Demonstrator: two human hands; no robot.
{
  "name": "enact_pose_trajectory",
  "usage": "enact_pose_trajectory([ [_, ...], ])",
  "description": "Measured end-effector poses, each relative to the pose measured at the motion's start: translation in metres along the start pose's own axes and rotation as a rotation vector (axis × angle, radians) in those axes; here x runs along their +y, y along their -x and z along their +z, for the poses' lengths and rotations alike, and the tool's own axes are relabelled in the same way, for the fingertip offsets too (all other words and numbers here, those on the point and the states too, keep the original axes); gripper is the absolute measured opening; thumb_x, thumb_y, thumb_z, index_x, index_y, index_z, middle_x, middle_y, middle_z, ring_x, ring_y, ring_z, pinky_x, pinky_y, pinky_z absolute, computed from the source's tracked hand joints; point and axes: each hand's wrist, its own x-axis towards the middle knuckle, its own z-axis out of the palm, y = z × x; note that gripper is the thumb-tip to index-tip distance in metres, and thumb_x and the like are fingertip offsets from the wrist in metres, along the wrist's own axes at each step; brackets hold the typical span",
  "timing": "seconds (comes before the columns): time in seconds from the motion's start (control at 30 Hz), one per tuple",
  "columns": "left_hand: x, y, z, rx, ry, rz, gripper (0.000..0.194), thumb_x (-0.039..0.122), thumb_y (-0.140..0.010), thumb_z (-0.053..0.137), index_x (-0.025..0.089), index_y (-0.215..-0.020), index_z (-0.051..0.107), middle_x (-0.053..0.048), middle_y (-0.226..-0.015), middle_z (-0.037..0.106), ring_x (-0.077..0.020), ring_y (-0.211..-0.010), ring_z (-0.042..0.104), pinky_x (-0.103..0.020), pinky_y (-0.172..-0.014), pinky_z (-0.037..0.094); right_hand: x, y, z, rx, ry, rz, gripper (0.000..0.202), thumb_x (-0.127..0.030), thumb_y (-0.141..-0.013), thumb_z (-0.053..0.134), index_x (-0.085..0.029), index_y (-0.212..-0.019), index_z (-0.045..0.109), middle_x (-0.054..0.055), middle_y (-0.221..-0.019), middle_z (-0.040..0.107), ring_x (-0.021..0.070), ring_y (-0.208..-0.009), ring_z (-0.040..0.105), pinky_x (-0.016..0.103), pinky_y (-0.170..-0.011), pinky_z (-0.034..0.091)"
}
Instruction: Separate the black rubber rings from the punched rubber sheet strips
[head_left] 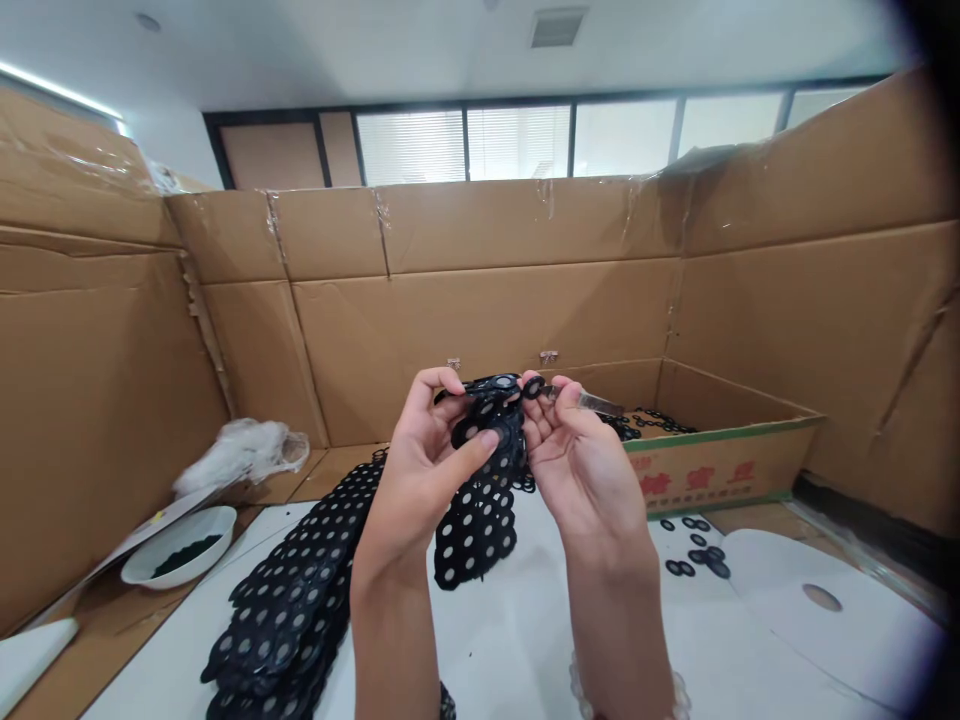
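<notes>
My left hand (435,455) is closed on a black sheet (476,530) of joined rubber-like rings with pale centres. The thumb presses its face, and the lower part hangs above the white table. My right hand (574,450) faces it, fingers curled, with a thin flat metal tool (600,404) pinched under the thumb and pointing right. I cannot make out whether it is tweezers or a blade. One black ring (533,387) shows at the right fingertips, beside the sheet's upper edge. Further left, a thick stack of similar dotted sheets (300,590) lies on the table.
Cardboard walls (480,310) enclose the table. Behind my right hand, an open box (727,468) holds black ring scraps. Loose black rings (697,552) lie near a white disc (795,585). On the left are a white bowl (214,522) with small dark pieces and crumpled clear plastic (240,455).
</notes>
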Motion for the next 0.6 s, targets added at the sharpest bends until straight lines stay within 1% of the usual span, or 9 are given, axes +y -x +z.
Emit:
enact_pose_trajectory([
  [0.1,-0.001,0.001,-0.002,-0.013,0.069,-0.013,0.031,0.009,-0.085,0.068,0.027,-0.100,0.047,0.001,-0.099,0.068,-0.0121,-0.092,0.068,-0.020,-0.081,0.053,-0.001,0.002,0.006,0.011,-0.073,0.088,0.015,-0.022,-0.091,0.061,-0.020,-0.076,0.061,0.002,-0.077,0.077,0.0120,-0.077,0.075,0.023,-0.075,0.063],
  [0.17,-0.001,0.001,-0.003,-0.024,0.100,0.008,0.032,0.008,-0.085,0.068,0.026,-0.100,0.048,0.000,-0.101,0.068,-0.0132,-0.095,0.067,-0.020,-0.080,0.053,-0.003,0.007,0.011,0.021,-0.110,0.111,0.020,-0.019,-0.093,0.057,-0.019,-0.074,0.063,0.002,-0.077,0.077,0.0106,-0.077,0.075,0.021,-0.076,0.062],
  [0.23,-0.001,0.001,-0.003,-0.034,0.145,0.027,0.031,0.006,-0.084,0.068,0.026,-0.099,0.048,0.000,-0.100,0.068,-0.0123,-0.095,0.066,-0.019,-0.080,0.052,-0.005,0.013,0.017,0.032,-0.129,0.095,0.021,-0.019,-0.094,0.057,-0.019,-0.075,0.065,0.002,-0.079,0.077,0.0103,-0.079,0.074,0.022,-0.081,0.061],
  [0.3,-0.002,0.001,-0.002,-0.032,0.198,0.023,0.031,0.005,-0.084,0.068,0.025,-0.098,0.049,0.001,-0.100,0.068,-0.0095,-0.091,0.065,-0.016,-0.077,0.050,-0.005,0.018,0.020,0.043,-0.128,0.067,0.017,-0.021,-0.092,0.061,-0.019,-0.076,0.066,0.002,-0.080,0.077,0.0109,-0.080,0.073,0.023,-0.083,0.060],
  [0.37,-0.003,0.001,-0.001,-0.019,0.234,0.010,0.031,0.005,-0.083,0.068,0.025,-0.097,0.050,0.002,-0.098,0.068,-0.0074,-0.086,0.064,-0.014,-0.074,0.049,-0.005,0.020,0.021,0.065,-0.127,0.062,0.016,-0.021,-0.090,0.064,-0.019,-0.074,0.067,0.002,-0.079,0.076,0.0110,-0.079,0.073,0.022,-0.080,0.060],
  [0.47,-0.006,0.002,0.001,0.012,0.242,0.017,0.030,0.006,-0.082,0.070,0.025,-0.096,0.052,0.003,-0.095,0.067,-0.0075,-0.087,0.063,-0.014,-0.075,0.047,-0.006,0.020,0.021,0.118,-0.152,0.087,0.021,-0.020,-0.092,0.061,-0.019,-0.072,0.066,0.002,-0.076,0.076,0.0100,-0.075,0.073,0.020,-0.075,0.061],
  [0.53,-0.006,0.002,0.003,0.024,0.235,0.040,0.029,0.004,-0.081,0.070,0.024,-0.094,0.053,0.004,-0.094,0.066,-0.0075,-0.087,0.062,-0.014,-0.076,0.047,-0.007,0.019,0.020,0.119,-0.149,0.091,0.020,-0.020,-0.092,0.060,-0.018,-0.073,0.066,0.002,-0.077,0.076,0.0101,-0.076,0.074,0.021,-0.077,0.061],
  [0.6,-0.005,0.002,0.004,0.029,0.232,0.056,0.029,0.002,-0.081,0.068,0.024,-0.092,0.053,0.004,-0.092,0.066,-0.0067,-0.086,0.062,-0.013,-0.077,0.046,-0.007,0.018,0.019,0.098,-0.135,0.060,0.018,-0.021,-0.092,0.062,-0.019,-0.074,0.066,0.003,-0.079,0.076,0.0110,-0.079,0.074,0.023,-0.081,0.061],
])
